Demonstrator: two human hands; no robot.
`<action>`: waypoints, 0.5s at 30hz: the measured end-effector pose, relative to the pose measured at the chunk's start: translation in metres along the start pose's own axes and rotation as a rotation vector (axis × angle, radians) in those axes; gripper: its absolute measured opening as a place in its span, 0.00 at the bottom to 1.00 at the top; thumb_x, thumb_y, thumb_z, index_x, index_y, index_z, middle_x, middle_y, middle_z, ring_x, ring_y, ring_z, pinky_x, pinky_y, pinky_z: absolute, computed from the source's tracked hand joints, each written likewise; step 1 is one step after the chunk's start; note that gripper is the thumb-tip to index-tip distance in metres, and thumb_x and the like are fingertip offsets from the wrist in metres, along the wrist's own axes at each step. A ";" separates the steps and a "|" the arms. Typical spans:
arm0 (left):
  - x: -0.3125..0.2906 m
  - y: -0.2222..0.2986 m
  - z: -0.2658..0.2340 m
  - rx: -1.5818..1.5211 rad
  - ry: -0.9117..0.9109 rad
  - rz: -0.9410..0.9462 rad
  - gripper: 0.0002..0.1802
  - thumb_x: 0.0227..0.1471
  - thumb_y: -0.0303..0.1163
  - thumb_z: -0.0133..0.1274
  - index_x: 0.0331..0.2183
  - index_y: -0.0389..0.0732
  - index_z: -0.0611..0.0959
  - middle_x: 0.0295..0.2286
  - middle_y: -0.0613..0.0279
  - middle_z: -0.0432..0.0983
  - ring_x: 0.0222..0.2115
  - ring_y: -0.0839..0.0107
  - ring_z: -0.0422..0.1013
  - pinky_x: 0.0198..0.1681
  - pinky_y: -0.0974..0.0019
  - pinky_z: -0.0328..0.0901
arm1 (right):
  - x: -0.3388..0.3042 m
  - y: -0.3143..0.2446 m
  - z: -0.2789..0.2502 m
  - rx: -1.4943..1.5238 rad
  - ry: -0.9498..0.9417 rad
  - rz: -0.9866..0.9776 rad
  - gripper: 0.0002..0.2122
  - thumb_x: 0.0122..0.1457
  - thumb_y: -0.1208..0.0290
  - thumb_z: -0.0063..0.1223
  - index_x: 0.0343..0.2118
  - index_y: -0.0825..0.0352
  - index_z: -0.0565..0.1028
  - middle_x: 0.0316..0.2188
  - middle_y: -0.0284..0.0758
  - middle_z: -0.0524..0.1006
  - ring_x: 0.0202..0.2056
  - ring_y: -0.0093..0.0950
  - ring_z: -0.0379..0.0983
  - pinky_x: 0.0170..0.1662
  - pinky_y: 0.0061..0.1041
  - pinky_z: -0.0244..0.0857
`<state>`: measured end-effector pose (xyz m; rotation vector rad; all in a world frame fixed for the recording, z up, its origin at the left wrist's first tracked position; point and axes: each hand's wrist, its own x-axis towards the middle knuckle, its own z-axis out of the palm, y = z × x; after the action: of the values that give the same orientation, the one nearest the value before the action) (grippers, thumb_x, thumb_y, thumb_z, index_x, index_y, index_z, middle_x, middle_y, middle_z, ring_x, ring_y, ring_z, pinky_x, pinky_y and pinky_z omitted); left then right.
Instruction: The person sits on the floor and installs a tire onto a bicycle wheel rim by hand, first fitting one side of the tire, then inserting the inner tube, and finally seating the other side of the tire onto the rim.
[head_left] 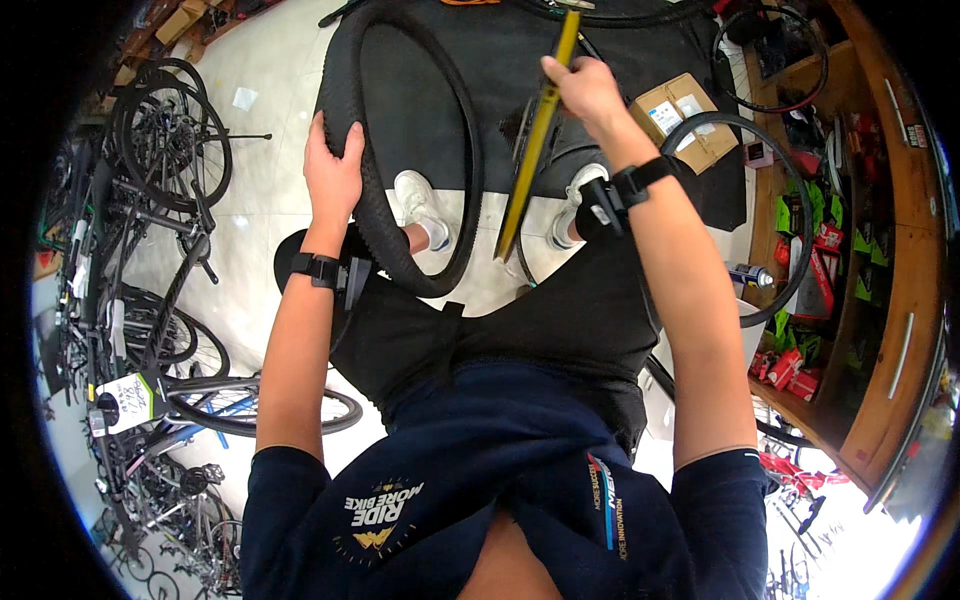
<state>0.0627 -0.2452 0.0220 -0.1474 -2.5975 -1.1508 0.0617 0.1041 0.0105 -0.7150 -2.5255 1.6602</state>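
My left hand (332, 172) is closed around the left side of a black knobby bicycle tire (345, 85), which stands upright in front of my left leg. The thumb lies over the tread. My right hand (588, 92) grips the upper part of a bicycle wheel (529, 165), seen nearly edge-on, with a yellow strip along its rim. The wheel leans, its lower end between my shoes. Tire and wheel are apart. The wheel's hub and spokes are mostly hidden by the narrow angle.
Under both feet and ahead lies a black mat (505, 60). A cardboard box (706, 150) sits to the right, beside a thin black tire (806, 205) and a spray can (748, 274). Wooden shelving (885, 365) lines the right; several bicycles (170, 150) crowd the left.
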 end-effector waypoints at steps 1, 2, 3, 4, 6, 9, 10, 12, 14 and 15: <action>0.001 0.006 0.001 -0.023 -0.014 -0.002 0.38 0.55 0.44 0.57 0.57 0.25 0.67 0.51 0.35 0.71 0.52 0.50 0.70 0.56 0.58 0.63 | 0.003 -0.001 0.006 0.000 0.007 0.000 0.25 0.57 0.53 0.61 0.37 0.79 0.77 0.33 0.51 0.80 0.37 0.41 0.79 0.41 0.36 0.70; -0.002 0.016 0.001 -0.075 -0.053 -0.039 0.38 0.56 0.43 0.57 0.58 0.24 0.66 0.52 0.35 0.70 0.53 0.50 0.69 0.57 0.59 0.62 | 0.002 -0.003 0.014 0.012 -0.006 0.025 0.26 0.57 0.53 0.61 0.37 0.79 0.78 0.34 0.52 0.80 0.40 0.43 0.79 0.43 0.36 0.70; -0.004 0.017 0.000 -0.058 -0.049 -0.037 0.38 0.56 0.43 0.57 0.58 0.25 0.66 0.52 0.35 0.70 0.53 0.50 0.69 0.57 0.59 0.62 | -0.002 -0.013 0.022 0.028 -0.030 0.041 0.26 0.57 0.52 0.61 0.38 0.79 0.78 0.36 0.54 0.80 0.42 0.44 0.79 0.45 0.37 0.70; -0.009 0.013 0.002 -0.042 -0.046 -0.034 0.38 0.56 0.43 0.57 0.58 0.25 0.66 0.52 0.35 0.70 0.54 0.50 0.69 0.57 0.59 0.62 | -0.010 -0.020 0.027 0.045 -0.051 0.055 0.25 0.57 0.53 0.61 0.37 0.79 0.78 0.37 0.54 0.80 0.43 0.45 0.78 0.45 0.37 0.70; -0.008 0.018 0.005 0.061 -0.019 0.006 0.39 0.56 0.44 0.57 0.58 0.26 0.66 0.53 0.34 0.70 0.54 0.49 0.69 0.57 0.59 0.62 | -0.007 -0.006 0.048 0.161 -0.029 0.009 0.24 0.58 0.54 0.59 0.38 0.79 0.77 0.36 0.55 0.80 0.43 0.47 0.78 0.45 0.38 0.70; -0.012 0.029 0.004 -0.005 -0.060 -0.028 0.37 0.57 0.41 0.57 0.59 0.26 0.65 0.52 0.36 0.71 0.53 0.52 0.70 0.56 0.60 0.62 | -0.043 -0.032 0.047 0.353 -0.106 0.103 0.22 0.59 0.56 0.58 0.38 0.78 0.76 0.35 0.57 0.79 0.41 0.51 0.77 0.45 0.41 0.70; -0.010 0.032 0.007 -0.040 -0.077 -0.041 0.37 0.57 0.41 0.57 0.59 0.26 0.65 0.51 0.37 0.71 0.52 0.53 0.71 0.56 0.60 0.63 | -0.027 -0.010 0.068 0.274 0.011 -0.012 0.21 0.59 0.56 0.58 0.37 0.77 0.76 0.34 0.57 0.79 0.41 0.52 0.77 0.45 0.42 0.70; -0.009 0.032 0.009 -0.079 -0.100 -0.061 0.37 0.58 0.41 0.57 0.59 0.26 0.65 0.51 0.38 0.72 0.51 0.55 0.71 0.55 0.61 0.63 | -0.037 -0.013 0.071 0.280 -0.010 -0.025 0.21 0.58 0.57 0.58 0.37 0.76 0.77 0.33 0.56 0.79 0.40 0.52 0.77 0.44 0.43 0.70; -0.007 0.031 0.010 -0.076 -0.115 -0.041 0.37 0.58 0.41 0.57 0.59 0.27 0.65 0.50 0.39 0.73 0.50 0.57 0.71 0.55 0.62 0.64 | -0.044 -0.016 0.071 0.300 -0.016 -0.051 0.21 0.58 0.56 0.58 0.37 0.76 0.77 0.32 0.55 0.79 0.39 0.52 0.77 0.43 0.44 0.70; -0.007 0.040 0.011 -0.066 -0.125 -0.022 0.36 0.58 0.41 0.57 0.59 0.27 0.65 0.50 0.40 0.73 0.50 0.58 0.72 0.54 0.62 0.64 | -0.053 -0.024 0.062 0.234 0.008 -0.071 0.21 0.58 0.56 0.58 0.36 0.75 0.77 0.29 0.54 0.79 0.37 0.51 0.77 0.41 0.43 0.70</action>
<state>0.0755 -0.2098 0.0416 -0.2115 -2.6758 -1.2744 0.0834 0.0222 0.0162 -0.6018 -2.2684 1.8803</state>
